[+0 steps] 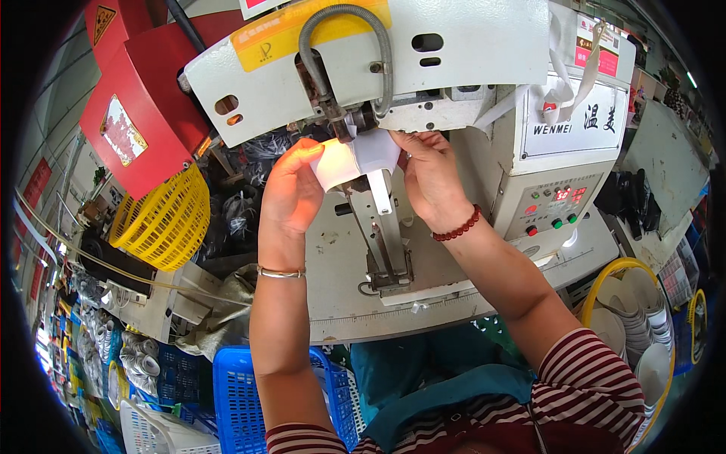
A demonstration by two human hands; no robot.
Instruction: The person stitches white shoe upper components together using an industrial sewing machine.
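Observation:
With both hands I hold a white, curved, flexible piece (378, 153), possibly a shoe upper, under the head of a white bench machine (469, 57). The fingers of my left hand (293, 185) pinch its left edge, where a bright orange light falls on piece and fingertips. On the right edge my right hand (435, 175) grips it between thumb and fingers. The machine's metal tip (343, 130) comes down at the piece's upper edge; whether they touch, I cannot tell. Below the piece shows a narrow white bar (379, 193) over the machine's slim lower arm (387, 242).
A control box (548, 208) with a lit red display and coloured buttons stands right. Left are a red machine (147, 106) and a yellow basket (168, 219). A blue crate (234, 393) stands below left; a yellow-rimmed basket (620, 265) of white pieces is at lower right.

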